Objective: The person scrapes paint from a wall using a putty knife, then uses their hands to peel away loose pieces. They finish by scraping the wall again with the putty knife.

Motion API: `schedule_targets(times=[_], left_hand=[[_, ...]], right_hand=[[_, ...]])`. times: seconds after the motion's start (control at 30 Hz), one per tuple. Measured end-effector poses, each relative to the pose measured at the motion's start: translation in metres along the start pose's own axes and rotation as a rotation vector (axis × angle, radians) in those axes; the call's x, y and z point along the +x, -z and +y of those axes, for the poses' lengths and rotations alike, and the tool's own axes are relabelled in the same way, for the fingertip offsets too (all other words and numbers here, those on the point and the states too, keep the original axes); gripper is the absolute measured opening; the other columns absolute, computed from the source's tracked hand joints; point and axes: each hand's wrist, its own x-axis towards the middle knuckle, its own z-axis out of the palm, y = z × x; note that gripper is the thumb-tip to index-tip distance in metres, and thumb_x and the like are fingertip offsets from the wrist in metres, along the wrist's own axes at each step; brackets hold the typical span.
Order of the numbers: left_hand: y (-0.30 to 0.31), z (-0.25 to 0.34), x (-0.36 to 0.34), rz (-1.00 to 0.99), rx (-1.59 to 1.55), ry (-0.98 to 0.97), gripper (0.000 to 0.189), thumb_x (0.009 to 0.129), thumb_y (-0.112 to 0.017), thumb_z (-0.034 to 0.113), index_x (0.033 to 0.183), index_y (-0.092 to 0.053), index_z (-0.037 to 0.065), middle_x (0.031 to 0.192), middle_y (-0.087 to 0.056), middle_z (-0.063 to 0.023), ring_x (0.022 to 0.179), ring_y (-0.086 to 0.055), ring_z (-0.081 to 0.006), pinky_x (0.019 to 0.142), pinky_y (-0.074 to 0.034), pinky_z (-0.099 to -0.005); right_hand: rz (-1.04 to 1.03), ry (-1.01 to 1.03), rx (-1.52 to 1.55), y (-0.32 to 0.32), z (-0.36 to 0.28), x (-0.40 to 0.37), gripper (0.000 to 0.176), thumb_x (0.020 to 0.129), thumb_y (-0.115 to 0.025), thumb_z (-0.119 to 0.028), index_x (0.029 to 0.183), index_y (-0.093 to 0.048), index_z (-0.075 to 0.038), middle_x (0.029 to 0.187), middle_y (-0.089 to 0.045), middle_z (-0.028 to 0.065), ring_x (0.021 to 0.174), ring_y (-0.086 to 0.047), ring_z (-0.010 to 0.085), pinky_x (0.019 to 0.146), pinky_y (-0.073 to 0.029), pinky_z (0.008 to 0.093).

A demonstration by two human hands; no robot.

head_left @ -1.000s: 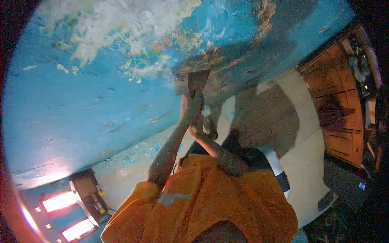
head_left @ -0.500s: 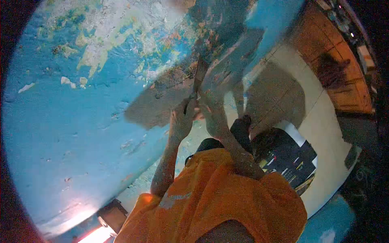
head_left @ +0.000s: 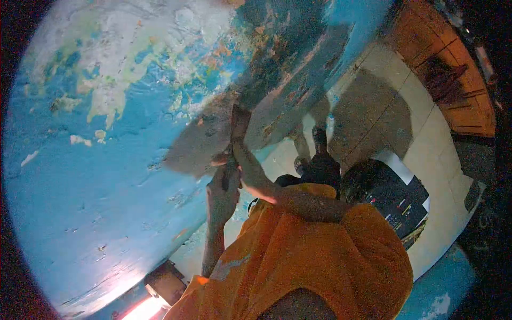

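Note:
A flat-bladed scraper [head_left: 241, 121] points up against the peeling blue wall [head_left: 106, 181], its blade over a shadowed patch. My left hand [head_left: 224, 180] is closed around the scraper's lower end, where the handle is mostly hidden. Just above it, my right hand [head_left: 241, 156] is closed by the base of the blade, with its forearm crossing in front of my body. The fingers of both hands are dark and partly hidden. Around the blade, the wall shows bare grey, white and orange spots where paint is gone.
A lit lamp [head_left: 145, 308] shines at the lower left beside the wall. On the tiled floor [head_left: 445, 184] to the right lies a round container with dark printed sheets [head_left: 397, 197]. An orange-brown wooden panel [head_left: 426, 40] stands at the upper right.
Both hands and the scraper have shifted left and slightly down along the wall. My right forearm now lies more across my body, and more of the blade shows.

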Motion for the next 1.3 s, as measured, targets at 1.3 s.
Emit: schedule_targets(times=[1.3], left_hand=[[-0.074, 0.073, 0.062, 0.019, -0.123, -0.173, 0.022, 0.086, -0.048, 0.020, 0.093, -0.047, 0.000, 0.064, -0.051, -0.0132, 0.053, -0.051, -0.0225, 0.049, -0.041, -0.0345]], right_hand=[[-0.027, 0.004, -0.088, -0.003, -0.162, 0.015, 0.021, 0.091, -0.039, -0.025, 0.093, -0.050, -0.007, 0.079, -0.053, 0.0023, 0.069, -0.050, 0.0126, 0.062, -0.044, 0.0299]])
